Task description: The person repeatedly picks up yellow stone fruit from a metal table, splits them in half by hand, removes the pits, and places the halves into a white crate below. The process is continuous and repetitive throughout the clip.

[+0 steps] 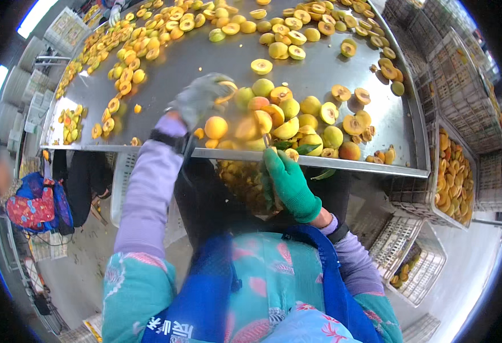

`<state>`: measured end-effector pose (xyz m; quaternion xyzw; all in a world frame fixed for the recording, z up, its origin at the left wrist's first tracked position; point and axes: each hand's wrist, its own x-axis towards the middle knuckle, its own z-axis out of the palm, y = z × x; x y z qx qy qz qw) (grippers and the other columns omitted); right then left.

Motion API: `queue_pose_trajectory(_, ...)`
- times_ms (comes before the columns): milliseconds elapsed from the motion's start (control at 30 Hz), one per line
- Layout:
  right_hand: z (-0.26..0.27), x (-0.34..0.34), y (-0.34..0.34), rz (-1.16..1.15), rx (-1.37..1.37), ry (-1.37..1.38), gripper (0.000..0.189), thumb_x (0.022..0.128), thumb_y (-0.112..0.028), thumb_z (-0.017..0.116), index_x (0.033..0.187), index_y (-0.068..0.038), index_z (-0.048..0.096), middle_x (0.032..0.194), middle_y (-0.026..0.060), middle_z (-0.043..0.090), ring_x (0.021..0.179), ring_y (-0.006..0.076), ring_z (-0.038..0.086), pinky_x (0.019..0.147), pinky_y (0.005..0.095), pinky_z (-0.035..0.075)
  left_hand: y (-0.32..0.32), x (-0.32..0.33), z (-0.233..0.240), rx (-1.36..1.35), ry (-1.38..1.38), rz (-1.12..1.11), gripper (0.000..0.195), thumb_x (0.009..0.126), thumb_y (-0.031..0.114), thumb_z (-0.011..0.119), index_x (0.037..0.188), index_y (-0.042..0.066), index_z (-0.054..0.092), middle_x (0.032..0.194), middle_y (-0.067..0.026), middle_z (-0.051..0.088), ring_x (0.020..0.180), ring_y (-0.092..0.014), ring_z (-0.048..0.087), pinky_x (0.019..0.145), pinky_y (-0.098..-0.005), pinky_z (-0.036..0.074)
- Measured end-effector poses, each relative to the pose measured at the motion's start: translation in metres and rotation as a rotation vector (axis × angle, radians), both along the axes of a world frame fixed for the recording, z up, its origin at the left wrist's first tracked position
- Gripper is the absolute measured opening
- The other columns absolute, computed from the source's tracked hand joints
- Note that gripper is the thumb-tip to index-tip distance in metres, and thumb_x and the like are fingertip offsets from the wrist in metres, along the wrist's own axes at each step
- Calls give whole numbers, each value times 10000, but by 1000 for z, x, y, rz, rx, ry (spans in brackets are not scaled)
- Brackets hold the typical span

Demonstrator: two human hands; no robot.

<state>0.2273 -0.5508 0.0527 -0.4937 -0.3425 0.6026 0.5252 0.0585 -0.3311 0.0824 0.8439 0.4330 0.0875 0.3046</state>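
Observation:
My left hand (201, 96), in a grey glove and blurred by motion, is over the metal table with a halved yellow peach (226, 92) at its fingertips. My right hand (288, 184), in a green glove, is at the table's front edge. It grips a small metal-tipped tool (267, 140) that points up towards the fruit; its handle is mostly hidden by the glove. Just beyond this hand lies a pile of whole and halved peaches (286, 128) with a few green leaves (306, 148). A small fruit piece (292, 154) sits beside the green fingers.
The metal table (169, 64) carries many scattered peach halves (296, 37) and has a raised rim. At right stand stacked plastic crates (463, 85) and a crate of halves (452, 180). A white basket (120, 184) is below the left edge. Another person (32, 201) is at far left; a gloved hand (114, 15) shows at top left.

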Motion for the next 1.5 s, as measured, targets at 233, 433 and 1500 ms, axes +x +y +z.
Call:
queue_pose_trajectory(233,13,-5,37,-82,765,-1060,269,834,-50,517,1103,-53,520,839,152,496,605,310,546,503,376,447,-86,15,17,-33,-683,101,353,998,264,405,1200,1,525,1044,-134,642,899,-209,644,787,-300,537)
queue_pose_trajectory(433,5,-6,46,-346,954,-1390,276,824,-59,550,1096,-13,536,813,138,497,590,238,535,484,325,439,-111,32,20,-581,-1081,289,321,1012,240,382,1137,1,558,974,-98,652,887,-159,632,784,-278,520)
queue_pose_trajectory(1500,-43,-23,41,-270,874,-1273,302,816,-102,556,1081,27,492,799,155,565,627,264,562,504,341,455,-104,59,2,-348,-786,220,232,935,198,499,906,33,660,962,-26,673,758,-62,544,655,-195,443)
